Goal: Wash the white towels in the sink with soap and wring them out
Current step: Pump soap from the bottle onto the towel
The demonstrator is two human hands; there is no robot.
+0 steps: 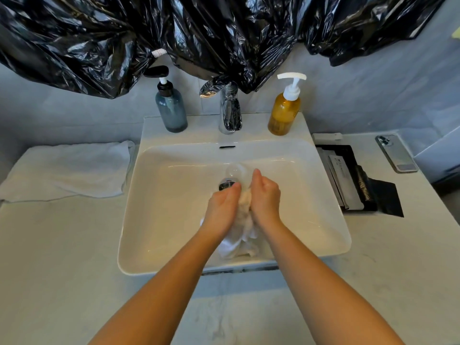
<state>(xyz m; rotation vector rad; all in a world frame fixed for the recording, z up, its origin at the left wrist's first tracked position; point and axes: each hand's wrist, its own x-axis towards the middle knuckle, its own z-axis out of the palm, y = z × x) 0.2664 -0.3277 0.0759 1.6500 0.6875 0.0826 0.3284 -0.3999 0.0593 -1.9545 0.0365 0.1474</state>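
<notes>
Black plastic (224,33) hung crumpled across the top of the frame, its lower folds draped over the tap (230,113) at upper centre. At the right, a phone (395,154) lay face down on the counter (49,245), near a black tray (349,155) holding pale packets (341,175).

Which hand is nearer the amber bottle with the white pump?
Right. The right hand lies in front of the amber white-pump bottle; the left hand is farther left, across the bunched white towel.
</notes>
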